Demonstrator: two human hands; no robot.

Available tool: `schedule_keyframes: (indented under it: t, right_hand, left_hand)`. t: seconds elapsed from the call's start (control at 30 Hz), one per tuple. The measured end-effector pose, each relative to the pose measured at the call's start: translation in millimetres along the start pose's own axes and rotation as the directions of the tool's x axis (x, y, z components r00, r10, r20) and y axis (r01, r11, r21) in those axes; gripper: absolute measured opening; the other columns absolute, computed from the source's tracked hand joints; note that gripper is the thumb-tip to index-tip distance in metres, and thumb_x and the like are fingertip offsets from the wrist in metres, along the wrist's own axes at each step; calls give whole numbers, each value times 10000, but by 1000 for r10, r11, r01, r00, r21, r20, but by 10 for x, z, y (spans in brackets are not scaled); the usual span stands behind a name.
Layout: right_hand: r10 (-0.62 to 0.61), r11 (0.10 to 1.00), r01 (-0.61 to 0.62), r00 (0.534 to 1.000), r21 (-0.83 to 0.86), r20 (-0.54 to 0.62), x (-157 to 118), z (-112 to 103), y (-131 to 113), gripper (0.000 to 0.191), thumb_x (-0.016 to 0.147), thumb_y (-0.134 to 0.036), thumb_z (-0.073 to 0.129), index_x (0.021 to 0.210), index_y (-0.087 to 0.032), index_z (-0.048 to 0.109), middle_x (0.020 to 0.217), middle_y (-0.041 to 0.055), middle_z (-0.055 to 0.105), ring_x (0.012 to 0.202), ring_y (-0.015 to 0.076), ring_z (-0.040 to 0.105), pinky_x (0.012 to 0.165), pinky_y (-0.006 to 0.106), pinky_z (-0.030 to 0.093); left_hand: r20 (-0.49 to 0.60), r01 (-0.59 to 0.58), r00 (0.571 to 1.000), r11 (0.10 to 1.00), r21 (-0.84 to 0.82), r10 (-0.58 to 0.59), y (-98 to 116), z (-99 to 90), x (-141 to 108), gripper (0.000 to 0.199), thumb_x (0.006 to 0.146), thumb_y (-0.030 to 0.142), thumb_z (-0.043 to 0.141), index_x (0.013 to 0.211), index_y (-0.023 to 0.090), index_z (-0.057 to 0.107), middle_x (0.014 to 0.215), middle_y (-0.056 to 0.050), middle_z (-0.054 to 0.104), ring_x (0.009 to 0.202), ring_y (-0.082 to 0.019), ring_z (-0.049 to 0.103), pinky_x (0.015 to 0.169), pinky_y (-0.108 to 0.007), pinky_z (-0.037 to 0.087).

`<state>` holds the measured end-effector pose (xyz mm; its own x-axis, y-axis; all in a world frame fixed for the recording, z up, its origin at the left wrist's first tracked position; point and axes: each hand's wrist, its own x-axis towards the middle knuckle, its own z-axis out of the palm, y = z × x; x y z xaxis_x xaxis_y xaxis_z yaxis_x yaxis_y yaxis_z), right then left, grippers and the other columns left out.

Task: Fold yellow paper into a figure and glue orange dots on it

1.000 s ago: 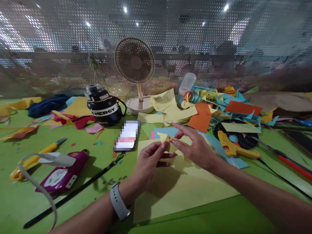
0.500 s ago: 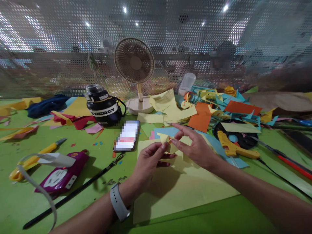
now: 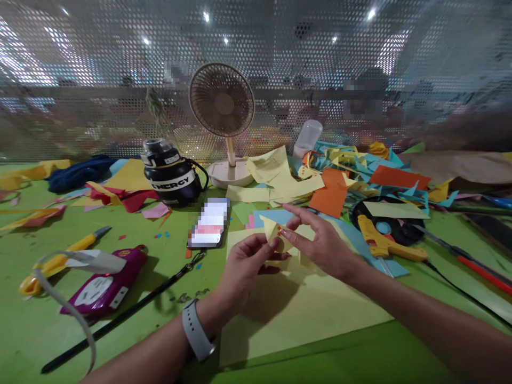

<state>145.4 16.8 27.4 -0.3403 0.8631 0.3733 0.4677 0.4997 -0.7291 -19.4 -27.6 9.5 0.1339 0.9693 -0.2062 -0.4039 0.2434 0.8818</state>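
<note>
A small folded piece of yellow paper (image 3: 271,228) with orange dots is pinched in my left hand (image 3: 248,261), between thumb and fingers. My right hand (image 3: 320,237) closes on the right side of the same piece, its thumb at the orange dots and its index finger stretched out above. Part of the paper is hidden by my fingers. Both hands hover over a large pale yellow sheet (image 3: 320,309), which lies on the green table. Blue paper (image 3: 272,217) shows just behind the hands.
A phone (image 3: 210,221), a black jug (image 3: 172,178) and a fan (image 3: 222,101) stand behind the left hand. A yellow glue gun (image 3: 386,245) lies to the right, near paper scraps (image 3: 360,160). On the left are a purple power strip (image 3: 104,288) and a yellow-handled tool (image 3: 82,244).
The view has shifted very slightly. My hands stay in nearly the same place, and the small yellow paper is tilted a little differently between them.
</note>
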Motion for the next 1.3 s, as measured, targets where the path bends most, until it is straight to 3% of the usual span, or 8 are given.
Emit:
schedule_keyframes:
  t: [0.8, 1.0, 1.3]
  right_hand:
    - [-37, 999, 36, 999, 25, 21, -10, -4, -6, 451, 845, -255, 557, 1292, -229, 508, 895, 30, 667, 907, 197, 604, 936, 419, 416]
    - [52, 983, -67, 995, 172, 90, 13, -27, 35, 492, 833, -291, 587, 1303, -186, 484, 893, 18, 630, 890, 163, 596, 908, 346, 436]
    - [121, 939, -168, 979, 302, 167, 63, -58, 27, 535, 775, -305, 635, 1273, -166, 496, 845, 7, 620, 836, 149, 599, 854, 326, 450]
  left_hand:
    - [-33, 9, 999, 1000, 5, -8, 9, -5, 11, 194, 691, 308, 771, 748, 166, 651, 688, 13, 659, 678, -134, 669, 560, -198, 486]
    - [3, -9, 1000, 1000, 22, 9, 4, -18, 8, 184, 707, 318, 759, 787, 173, 678, 712, 4, 689, 691, -130, 670, 575, -194, 497]
    - [21, -50, 999, 996, 68, 49, -24, -40, 34, 178, 713, 319, 753, 805, 180, 689, 725, -17, 707, 719, -158, 680, 589, -225, 507]
